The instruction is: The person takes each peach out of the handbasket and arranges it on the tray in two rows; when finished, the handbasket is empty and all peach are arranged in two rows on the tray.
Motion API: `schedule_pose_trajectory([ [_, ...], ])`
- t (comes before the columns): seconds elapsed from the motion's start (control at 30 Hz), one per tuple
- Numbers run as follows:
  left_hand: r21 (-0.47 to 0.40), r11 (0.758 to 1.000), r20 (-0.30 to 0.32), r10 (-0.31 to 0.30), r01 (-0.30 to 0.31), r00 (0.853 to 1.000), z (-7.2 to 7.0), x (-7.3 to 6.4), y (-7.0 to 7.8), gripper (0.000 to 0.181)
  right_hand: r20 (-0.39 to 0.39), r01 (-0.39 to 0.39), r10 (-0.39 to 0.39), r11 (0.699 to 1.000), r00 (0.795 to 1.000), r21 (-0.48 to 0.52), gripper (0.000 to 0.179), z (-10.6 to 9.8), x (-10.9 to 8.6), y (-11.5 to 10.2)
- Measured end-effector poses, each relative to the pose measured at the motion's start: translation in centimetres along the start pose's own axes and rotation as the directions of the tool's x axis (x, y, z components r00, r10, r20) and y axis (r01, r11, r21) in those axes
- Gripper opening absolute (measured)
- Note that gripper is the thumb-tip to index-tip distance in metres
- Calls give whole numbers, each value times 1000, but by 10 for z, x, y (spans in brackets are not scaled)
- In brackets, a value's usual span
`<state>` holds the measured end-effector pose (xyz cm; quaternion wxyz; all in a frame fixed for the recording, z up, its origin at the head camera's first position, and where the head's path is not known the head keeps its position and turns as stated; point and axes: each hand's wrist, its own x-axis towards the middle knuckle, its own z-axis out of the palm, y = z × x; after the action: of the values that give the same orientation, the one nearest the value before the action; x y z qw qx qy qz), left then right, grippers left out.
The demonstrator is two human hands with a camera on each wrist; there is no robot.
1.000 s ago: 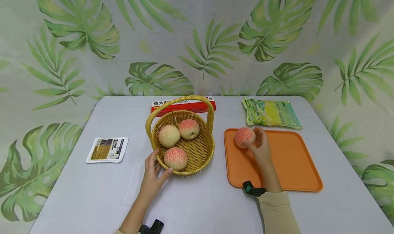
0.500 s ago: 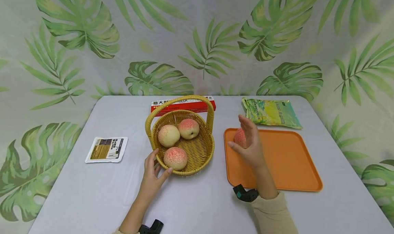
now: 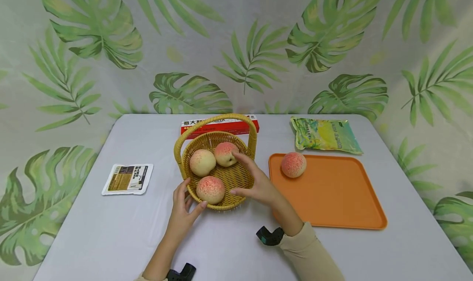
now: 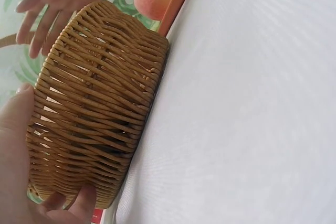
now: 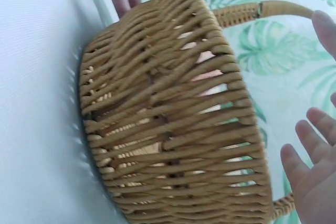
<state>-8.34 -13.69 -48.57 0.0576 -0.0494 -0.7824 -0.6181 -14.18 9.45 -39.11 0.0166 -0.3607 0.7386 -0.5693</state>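
My left hand (image 3: 183,210) holds the front-left side of a yellow wicker basket (image 3: 235,175), its thumb and fingers spread along the rim and wall. Three peaches lie in the basket: a pale one (image 3: 202,163) at the left, a redder one (image 3: 225,154) at the back and a speckled one (image 3: 210,190) at the front. Above the basket's right side hovers my right hand (image 3: 263,187), fingers and thumb apart and nothing between them. Its fingertip overlaps the back peach; contact cannot be told. Another peach (image 3: 293,165) sits on the orange tray (image 3: 336,195), at its back-left corner.
Behind the basket lies a red and white box (image 3: 236,127). A green and yellow bag (image 3: 327,135) rests beyond the tray. Far left on the white table (image 3: 111,231) is a flat white packet (image 3: 127,179). The basket's tall handle (image 3: 221,117) arches over it.
My right hand has let go of the peach on the tray and moved left, empty, to above the basket. My left hand stays at the basket.
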Motion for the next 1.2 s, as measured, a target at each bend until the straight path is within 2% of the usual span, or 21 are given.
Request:
schedule_pose_trajectory([
  [0.27, -7, 1000, 3, 7, -7, 1000, 0, 0, -1, 78, 77, -66, 67, 998, 995, -20, 82, 11, 5, 2],
  [0.47, 3, 1000, -2, -7, 7, 1000, 0, 0, 1, 79, 102, -10, 19, 997, 995, -81, 81, 16, 7, 16],
  [0.6, 6, 1000, -1, -7, 7, 1000, 0, 0, 2, 80, 122, -29, 44, 992, 991, -121, 84, 18, 7, 34],
  [0.77, 2, 1000, -1, -11, 11, 1000, 1, 0, 3, 81, 152, -79, 103, 984, 983, -159, 83, 18, 7, 41],
  [1.2, -17, 1000, 7, -15, 15, 1000, 0, 0, 1, 79, 268, -102, 146, 980, 952, -171, 83, 19, 17, 45],
])
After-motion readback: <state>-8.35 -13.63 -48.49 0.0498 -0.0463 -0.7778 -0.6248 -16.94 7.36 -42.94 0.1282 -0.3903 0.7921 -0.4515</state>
